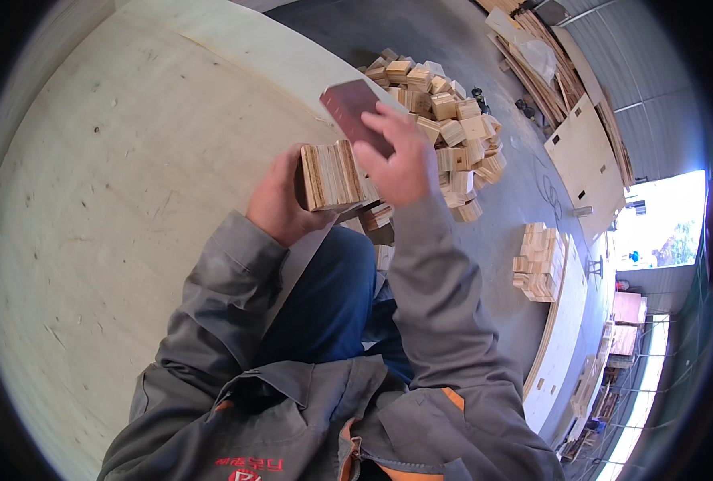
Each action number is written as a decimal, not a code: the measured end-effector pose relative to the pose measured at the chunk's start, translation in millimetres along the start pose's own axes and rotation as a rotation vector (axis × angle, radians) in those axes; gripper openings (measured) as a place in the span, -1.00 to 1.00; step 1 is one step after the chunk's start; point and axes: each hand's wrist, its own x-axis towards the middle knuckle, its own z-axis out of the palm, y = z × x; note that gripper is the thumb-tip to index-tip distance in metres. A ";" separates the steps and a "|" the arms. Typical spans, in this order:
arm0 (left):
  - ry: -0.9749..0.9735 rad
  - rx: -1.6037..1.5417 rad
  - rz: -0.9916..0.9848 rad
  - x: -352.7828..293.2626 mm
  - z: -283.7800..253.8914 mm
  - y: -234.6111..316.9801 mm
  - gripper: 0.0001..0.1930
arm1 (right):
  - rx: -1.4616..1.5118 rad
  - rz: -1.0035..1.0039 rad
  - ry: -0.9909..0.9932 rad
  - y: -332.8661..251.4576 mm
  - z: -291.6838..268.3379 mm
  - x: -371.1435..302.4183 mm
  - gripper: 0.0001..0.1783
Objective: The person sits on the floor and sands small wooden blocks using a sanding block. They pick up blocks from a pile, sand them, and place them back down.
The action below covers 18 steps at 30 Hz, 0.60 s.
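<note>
My left hand [280, 200] is wrapped round a block of layered plywood [332, 178], its striped edge grain facing up. Fingers and thumb grip the block's left side and lower corner. In my right hand [404, 160] is a flat, reddish-brown rectangular block [352, 112], held between thumb and fingers. It is raised just above and to the right of the plywood block; whether the two touch, I cannot tell. The right hand is slightly blurred.
A large pale plywood sheet [132, 184] spreads along my left. Beyond my right hand, a heap of cut wood blocks [452, 132] lies on the grey floor [508, 208]. A neat stack of blocks [539, 263] stands to the right, beside long boards [561, 337].
</note>
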 end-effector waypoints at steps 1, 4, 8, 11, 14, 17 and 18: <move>-0.004 -0.050 -0.006 1.3 1.9 1.8 0.07 | -0.036 0.047 0.002 7.9 2.2 10.9 -0.50; -0.028 -0.071 -0.016 -1.1 -4.2 4.2 0.06 | 0.021 0.175 0.035 23.3 5.7 5.0 -0.48; -0.081 0.009 -0.072 -3.5 -12.5 20.7 0.06 | 0.185 0.382 0.092 31.7 -1.6 -57.3 -0.46; -0.086 -0.183 -0.106 -5.2 -13.8 23.4 0.07 | 0.317 0.610 0.099 35.1 -9.4 -107.6 -0.45; -0.130 -0.243 -0.147 -2.4 -13.9 31.0 0.09 | 0.434 0.749 0.130 44.8 -14.8 -150.6 -0.45; -0.124 -0.078 0.007 -3.1 -15.5 29.6 0.11 | 0.512 0.789 0.126 37.3 -24.6 -163.2 -0.45; -0.109 0.071 0.128 -3.7 -17.3 34.7 0.12 | 0.523 0.783 0.145 38.0 -24.6 -164.2 -0.45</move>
